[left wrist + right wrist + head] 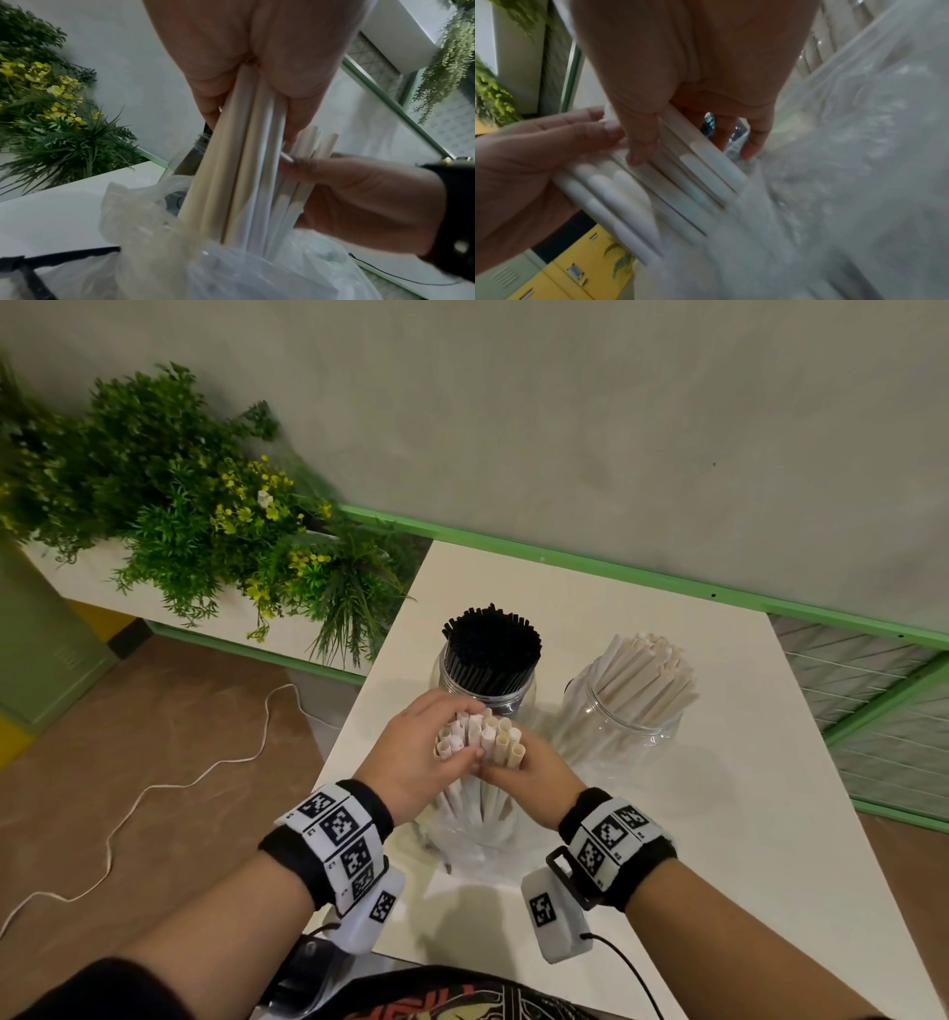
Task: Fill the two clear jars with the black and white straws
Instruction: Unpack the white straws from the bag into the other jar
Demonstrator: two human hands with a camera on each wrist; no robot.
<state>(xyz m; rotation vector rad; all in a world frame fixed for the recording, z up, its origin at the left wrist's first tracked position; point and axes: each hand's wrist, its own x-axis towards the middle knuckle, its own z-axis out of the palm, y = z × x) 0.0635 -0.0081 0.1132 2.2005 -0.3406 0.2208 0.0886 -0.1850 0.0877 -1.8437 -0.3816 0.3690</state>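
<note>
Head view: both hands, left hand (411, 752) and right hand (529, 773), are gripping a white straw bundle (482, 737) at the near tabletop (744, 814), jars behind. Left wrist view: fingers (213, 97) are curling round the straws over a plastic bag (154, 233). Right wrist view: thumb (641, 142) is pressing them.

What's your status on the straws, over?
Left hand and right hand both grip a white straw bundle, lower ends inside a clear plastic bag. Black-straw jar packed; white-straw jar part full. Path to jars unobstructed.
</note>
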